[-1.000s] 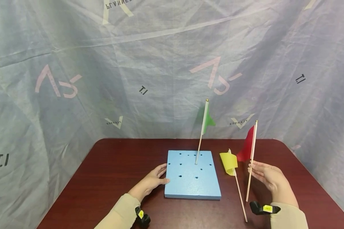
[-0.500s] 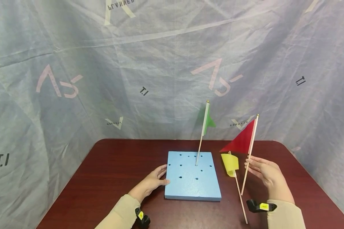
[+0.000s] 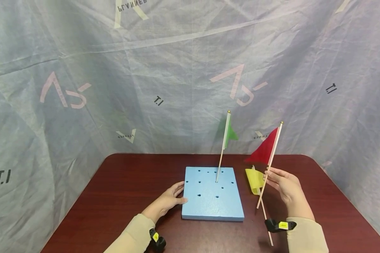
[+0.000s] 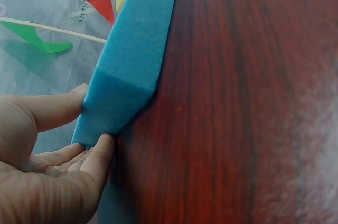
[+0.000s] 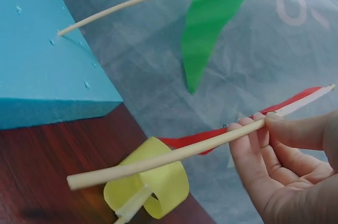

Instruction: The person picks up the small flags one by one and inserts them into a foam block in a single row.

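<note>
My left hand holds the left edge of a blue foam board lying flat on the table; in the left wrist view its thumb is on the top face and the fingertips against the side. A green flag stands in one of the board's holes, leaning slightly. Right of the board, my right hand pinches the stick of a red flag between thumb and fingers. The red flag is tilted, its lower end pointing down-left above the table. Beneath it lies a yellow flag, its cloth curled.
Several small holes dot the board's top. The dark red table extends around it on all sides. A grey printed cloth hangs behind and beside the table. Each wrist wears a black strap with a camera.
My right hand has moved left and a little upward with the red flag, bringing its stick across the yellow flag. The left hand, board and green flag have stayed in place.
</note>
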A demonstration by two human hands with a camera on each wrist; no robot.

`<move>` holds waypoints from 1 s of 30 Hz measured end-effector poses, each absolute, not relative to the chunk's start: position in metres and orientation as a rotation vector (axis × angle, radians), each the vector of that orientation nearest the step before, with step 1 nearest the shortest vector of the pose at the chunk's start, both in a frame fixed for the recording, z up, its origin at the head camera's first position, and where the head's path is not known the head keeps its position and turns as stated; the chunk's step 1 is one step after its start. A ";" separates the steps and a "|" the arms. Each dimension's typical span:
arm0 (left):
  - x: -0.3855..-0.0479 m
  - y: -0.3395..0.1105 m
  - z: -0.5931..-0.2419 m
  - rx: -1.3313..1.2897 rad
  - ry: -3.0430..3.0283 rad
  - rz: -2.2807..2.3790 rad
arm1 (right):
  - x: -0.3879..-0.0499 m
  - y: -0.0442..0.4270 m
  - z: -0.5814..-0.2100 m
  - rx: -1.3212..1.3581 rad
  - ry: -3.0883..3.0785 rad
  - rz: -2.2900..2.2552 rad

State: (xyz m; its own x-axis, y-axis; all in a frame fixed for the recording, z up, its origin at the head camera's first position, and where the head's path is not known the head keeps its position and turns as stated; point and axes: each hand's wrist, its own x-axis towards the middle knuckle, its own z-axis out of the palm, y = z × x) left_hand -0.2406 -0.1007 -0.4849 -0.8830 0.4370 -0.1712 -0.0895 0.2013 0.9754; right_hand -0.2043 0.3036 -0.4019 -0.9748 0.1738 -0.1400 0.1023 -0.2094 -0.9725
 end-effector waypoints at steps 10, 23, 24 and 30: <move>-0.239 -0.099 -0.489 0.333 2.077 1.732 | -0.211 0.289 -0.396 -0.231 -1.865 2.398; -0.240 -0.097 -0.490 0.339 2.085 1.741 | -0.225 0.256 -0.390 -0.124 -1.944 2.245; -0.240 -0.097 -0.490 0.336 2.087 1.741 | -0.226 0.253 -0.391 -0.116 -1.958 2.233; -0.237 -0.097 -0.490 0.321 2.096 1.740 | -0.231 0.233 -0.392 -0.049 -2.018 2.157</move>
State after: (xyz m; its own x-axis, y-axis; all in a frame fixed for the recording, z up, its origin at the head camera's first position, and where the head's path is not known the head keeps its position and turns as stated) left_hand -0.2373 -0.0972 -0.4903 -0.8953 0.4180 -0.1541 -0.0746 0.2004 0.9769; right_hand -0.2313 0.2326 -0.3922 -0.9820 0.1580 0.1030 -0.1133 -0.0574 -0.9919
